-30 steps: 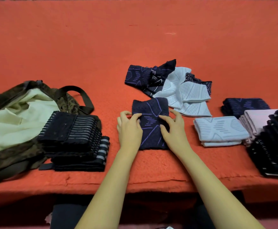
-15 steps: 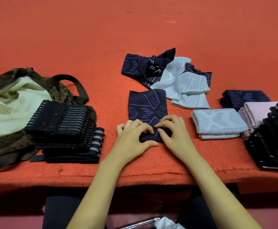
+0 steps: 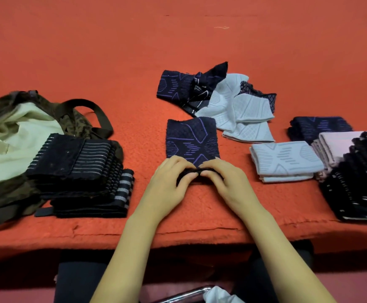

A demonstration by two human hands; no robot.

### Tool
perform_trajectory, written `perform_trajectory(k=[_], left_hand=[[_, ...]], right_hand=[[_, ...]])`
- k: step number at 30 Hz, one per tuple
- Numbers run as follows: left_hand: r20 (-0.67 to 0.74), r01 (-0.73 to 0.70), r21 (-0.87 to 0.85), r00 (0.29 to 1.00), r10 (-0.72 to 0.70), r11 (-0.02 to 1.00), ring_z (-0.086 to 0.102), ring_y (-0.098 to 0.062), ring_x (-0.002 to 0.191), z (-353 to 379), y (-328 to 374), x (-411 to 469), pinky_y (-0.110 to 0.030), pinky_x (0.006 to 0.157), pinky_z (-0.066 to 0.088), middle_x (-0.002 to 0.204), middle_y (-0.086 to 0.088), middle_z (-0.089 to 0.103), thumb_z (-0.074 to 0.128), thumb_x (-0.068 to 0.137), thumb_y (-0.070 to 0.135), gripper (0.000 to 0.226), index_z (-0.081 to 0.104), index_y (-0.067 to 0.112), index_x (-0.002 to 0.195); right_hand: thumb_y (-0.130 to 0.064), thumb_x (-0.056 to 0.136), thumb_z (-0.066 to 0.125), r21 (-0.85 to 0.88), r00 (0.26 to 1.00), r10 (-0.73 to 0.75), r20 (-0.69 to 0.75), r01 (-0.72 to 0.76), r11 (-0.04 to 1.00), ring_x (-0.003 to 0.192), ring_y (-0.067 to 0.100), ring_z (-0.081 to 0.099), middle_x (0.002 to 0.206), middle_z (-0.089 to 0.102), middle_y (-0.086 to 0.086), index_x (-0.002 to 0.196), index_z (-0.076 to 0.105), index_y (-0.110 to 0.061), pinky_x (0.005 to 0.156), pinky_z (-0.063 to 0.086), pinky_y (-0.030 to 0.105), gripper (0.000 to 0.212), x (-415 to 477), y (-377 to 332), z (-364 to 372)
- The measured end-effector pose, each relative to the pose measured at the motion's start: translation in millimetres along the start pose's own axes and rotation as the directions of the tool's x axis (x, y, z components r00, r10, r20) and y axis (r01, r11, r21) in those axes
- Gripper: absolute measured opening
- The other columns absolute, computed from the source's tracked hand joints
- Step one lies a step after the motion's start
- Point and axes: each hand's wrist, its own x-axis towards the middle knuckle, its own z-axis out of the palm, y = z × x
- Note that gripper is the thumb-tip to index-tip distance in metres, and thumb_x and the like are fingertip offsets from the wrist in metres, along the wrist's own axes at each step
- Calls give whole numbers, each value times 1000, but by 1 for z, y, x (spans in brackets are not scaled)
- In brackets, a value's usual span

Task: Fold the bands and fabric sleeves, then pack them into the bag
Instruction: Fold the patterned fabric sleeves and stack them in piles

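Observation:
A navy sleeve with purple lines [image 3: 191, 139] lies flat at the centre of the orange table. My left hand [image 3: 170, 184] and my right hand [image 3: 227, 182] sit side by side at its near end, and both pinch that edge, which is bunched up between fingers and thumbs. Behind it is a loose heap of navy and white sleeves [image 3: 228, 97]. A camouflage bag with pale lining [image 3: 14, 136] lies open at the left, with a stack of black striped bands [image 3: 84, 173] leaning against it.
At the right sit a folded white sleeve pile [image 3: 285, 160], a folded navy one [image 3: 320, 127], a pink one [image 3: 335, 145] and a stack of black striped bands [image 3: 359, 182]. The table's front edge [image 3: 189, 237] runs just below my wrists.
Both hands slid from the sleeve's middle down to its near end and closed on that edge, lifting it slightly. The view also dipped lower.

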Motion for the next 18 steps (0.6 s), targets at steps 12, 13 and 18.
perform_trajectory(k=[12,13,18], left_hand=[[-186,336,-36,923,-337,941,64,-29,82,5,13,16,-39,71,45,86,-3,70,61,89,35,20,59,16,94],[-194,360,-49,911,-363,931,64,-32,84,5,14,18,-40,71,46,87,-4,70,62,89,35,22,55,17,99],[-232,224,-90,943,-239,970,59,-14,96,1,14,7,-32,81,46,107,7,64,56,90,32,29,43,31,116]], right_hand=[[-28,82,58,151,965,155,-211,-124,981,88,-1,60,94,65,-15,105,58,-20,81,43,16,23,1,0,-2],[-23,82,57,192,962,182,-204,-143,971,90,0,60,97,64,-13,109,53,-22,81,44,17,28,2,1,-2],[-7,89,59,202,948,227,-225,-183,962,84,16,58,96,62,2,114,37,-24,78,45,28,37,4,5,2]])
